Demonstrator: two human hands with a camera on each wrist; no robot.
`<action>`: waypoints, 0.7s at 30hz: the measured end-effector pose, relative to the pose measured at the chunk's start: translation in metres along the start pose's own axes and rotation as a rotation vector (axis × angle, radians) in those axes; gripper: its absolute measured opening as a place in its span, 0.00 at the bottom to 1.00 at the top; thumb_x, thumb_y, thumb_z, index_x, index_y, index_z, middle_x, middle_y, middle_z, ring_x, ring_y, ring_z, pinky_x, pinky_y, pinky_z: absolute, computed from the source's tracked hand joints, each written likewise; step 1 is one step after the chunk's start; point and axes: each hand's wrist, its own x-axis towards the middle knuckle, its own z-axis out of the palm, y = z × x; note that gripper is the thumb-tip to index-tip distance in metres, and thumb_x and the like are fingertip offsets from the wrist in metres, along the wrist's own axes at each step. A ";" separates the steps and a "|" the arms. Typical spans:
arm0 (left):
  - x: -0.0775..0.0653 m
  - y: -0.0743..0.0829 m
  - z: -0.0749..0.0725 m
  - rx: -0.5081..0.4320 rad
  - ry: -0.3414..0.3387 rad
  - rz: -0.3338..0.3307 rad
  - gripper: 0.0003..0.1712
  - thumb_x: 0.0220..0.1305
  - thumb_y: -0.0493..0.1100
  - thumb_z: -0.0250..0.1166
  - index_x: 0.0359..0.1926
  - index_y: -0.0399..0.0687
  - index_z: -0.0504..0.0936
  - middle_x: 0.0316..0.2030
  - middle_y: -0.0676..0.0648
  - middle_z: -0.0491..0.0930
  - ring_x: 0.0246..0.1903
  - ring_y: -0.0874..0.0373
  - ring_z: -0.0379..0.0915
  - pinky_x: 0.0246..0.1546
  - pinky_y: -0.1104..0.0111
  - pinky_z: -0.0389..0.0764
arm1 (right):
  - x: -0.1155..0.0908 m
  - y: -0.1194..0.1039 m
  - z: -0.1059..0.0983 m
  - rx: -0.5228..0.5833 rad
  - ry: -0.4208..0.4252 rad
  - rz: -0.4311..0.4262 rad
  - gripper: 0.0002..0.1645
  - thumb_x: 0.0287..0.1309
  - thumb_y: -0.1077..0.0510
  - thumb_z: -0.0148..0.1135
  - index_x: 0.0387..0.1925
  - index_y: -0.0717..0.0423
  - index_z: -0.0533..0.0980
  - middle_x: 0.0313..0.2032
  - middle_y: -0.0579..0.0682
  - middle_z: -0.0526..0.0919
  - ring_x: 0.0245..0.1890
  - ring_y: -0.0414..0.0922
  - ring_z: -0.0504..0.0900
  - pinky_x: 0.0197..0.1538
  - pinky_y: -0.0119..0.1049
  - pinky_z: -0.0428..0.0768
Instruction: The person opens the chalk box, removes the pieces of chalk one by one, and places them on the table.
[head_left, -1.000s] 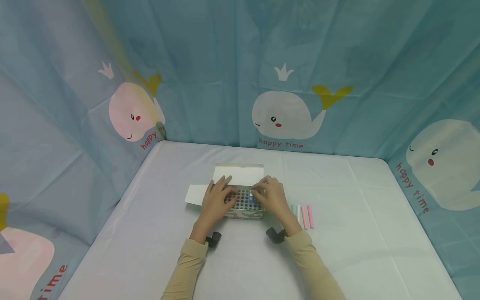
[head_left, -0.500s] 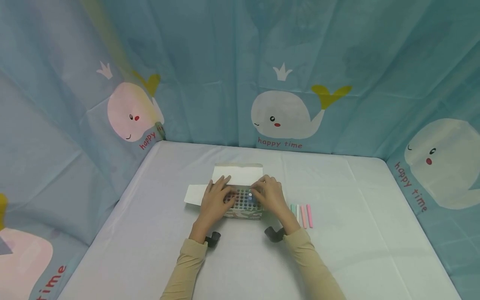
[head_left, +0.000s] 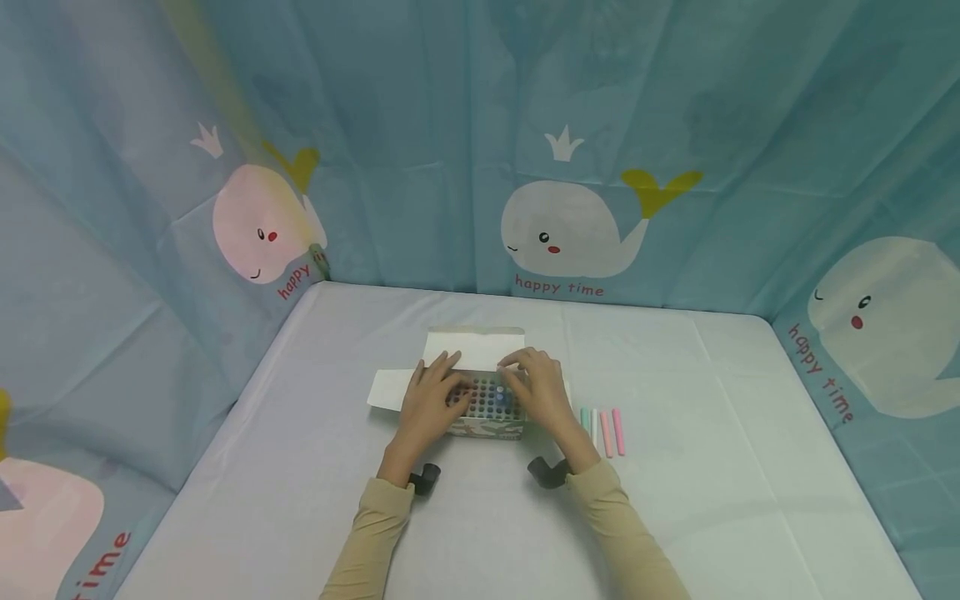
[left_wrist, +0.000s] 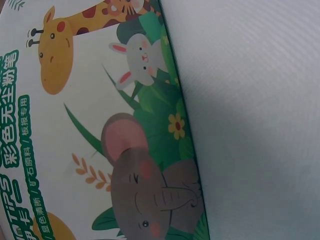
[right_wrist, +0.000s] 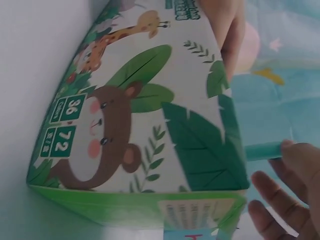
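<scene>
A printed cardboard chalk box (head_left: 487, 427) stands on the table with its flaps raised, showing rows of chalk ends inside. My left hand (head_left: 431, 402) rests over the box's left end, fingers spread. Over the right end is my right hand (head_left: 542, 387); in the right wrist view its thumb and finger pinch the end of a teal chalk stick (right_wrist: 264, 151) standing up out of the box. A bluish, pale-tipped chalk (head_left: 501, 393) pokes above the rows in the head view. The left wrist view shows only the box's animal-printed side (left_wrist: 115, 125) and white cloth.
Several chalk sticks lie right of the box, among them a pink one (head_left: 618, 432) and a white one (head_left: 595, 427). The back flap (head_left: 476, 350) stands up and a side flap (head_left: 385, 389) sticks out left. Whale-print curtains (head_left: 420, 208) surround the white-covered table (head_left: 712, 467).
My right fingertips have risen slightly away from the rows toward the back of the box. The left hand and the loose chalks have stayed put.
</scene>
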 end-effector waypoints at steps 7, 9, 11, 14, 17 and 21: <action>0.000 0.000 -0.001 -0.010 0.006 0.004 0.07 0.53 0.53 0.59 0.35 0.64 0.78 0.62 0.53 0.60 0.64 0.54 0.47 0.68 0.58 0.36 | 0.002 -0.006 -0.008 0.160 0.114 0.000 0.10 0.53 0.49 0.57 0.33 0.49 0.77 0.31 0.43 0.80 0.33 0.42 0.75 0.42 0.40 0.73; 0.000 0.000 -0.001 -0.013 0.003 0.000 0.07 0.53 0.53 0.59 0.35 0.64 0.78 0.62 0.53 0.60 0.64 0.54 0.47 0.68 0.59 0.35 | 0.002 -0.006 -0.010 0.210 0.147 -0.009 0.09 0.53 0.50 0.57 0.33 0.49 0.77 0.30 0.43 0.80 0.33 0.40 0.75 0.42 0.40 0.74; 0.000 0.001 -0.001 -0.013 -0.001 -0.004 0.07 0.53 0.53 0.59 0.35 0.64 0.78 0.62 0.53 0.59 0.64 0.54 0.47 0.68 0.59 0.34 | 0.002 -0.005 -0.012 0.252 0.182 -0.024 0.08 0.53 0.51 0.57 0.33 0.49 0.77 0.29 0.42 0.80 0.31 0.38 0.76 0.42 0.39 0.75; 0.000 0.001 -0.001 -0.014 -0.006 -0.009 0.07 0.53 0.53 0.59 0.35 0.64 0.78 0.62 0.53 0.59 0.64 0.55 0.46 0.68 0.60 0.33 | 0.002 -0.004 -0.016 0.292 0.225 -0.039 0.07 0.53 0.52 0.58 0.32 0.49 0.77 0.27 0.41 0.80 0.28 0.37 0.75 0.40 0.36 0.75; 0.000 0.001 -0.002 -0.012 -0.012 -0.014 0.07 0.54 0.53 0.58 0.35 0.65 0.78 0.62 0.54 0.59 0.64 0.55 0.46 0.68 0.61 0.33 | 0.001 -0.002 -0.020 0.304 0.251 -0.038 0.06 0.53 0.53 0.58 0.32 0.49 0.77 0.25 0.40 0.80 0.27 0.36 0.75 0.40 0.35 0.73; 0.000 0.001 -0.002 -0.009 -0.017 -0.015 0.08 0.54 0.54 0.58 0.35 0.65 0.78 0.62 0.54 0.59 0.64 0.55 0.46 0.68 0.60 0.33 | -0.002 0.004 -0.026 0.297 0.256 -0.023 0.06 0.53 0.54 0.58 0.32 0.49 0.77 0.25 0.40 0.80 0.27 0.36 0.75 0.42 0.35 0.72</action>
